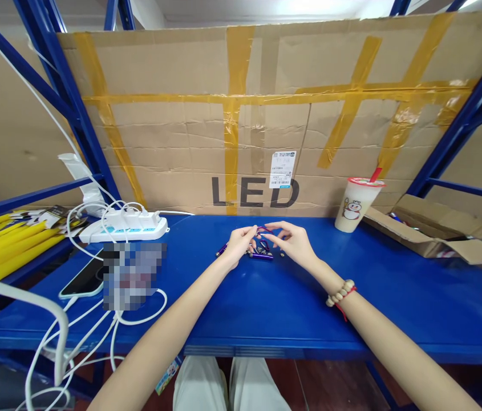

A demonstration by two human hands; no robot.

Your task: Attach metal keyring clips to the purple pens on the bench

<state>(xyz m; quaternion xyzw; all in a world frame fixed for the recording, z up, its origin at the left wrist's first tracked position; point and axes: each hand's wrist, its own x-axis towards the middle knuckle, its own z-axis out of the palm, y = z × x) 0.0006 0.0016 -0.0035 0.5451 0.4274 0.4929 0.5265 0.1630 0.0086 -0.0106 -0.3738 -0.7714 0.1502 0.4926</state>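
Note:
Both my hands meet over the middle of the blue metal shelf (pixel 266 308). My left hand (pixel 241 242) pinches one end of a small purple loop-like part (pixel 262 230), and my right hand (pixel 294 240) pinches near its other end; a bead bracelet (pixel 340 293) sits on that wrist. Just below my fingers lie small purple cylindrical pieces (pixel 261 256) and a purple stick (pixel 222 249) on the shelf, with tiny dark metal bits between them. What exactly the loop is stays too small to tell.
A white power strip (pixel 126 226) with plugs and white cables lies at the left, beside a phone (pixel 83 279) and a blurred patch. Yellow sticks (pixel 7 245) fill the left shelf. A lidded drink cup (pixel 357 204) and an open cardboard box (pixel 431 231) stand right. Taped cardboard (pixel 266 125) backs the shelf.

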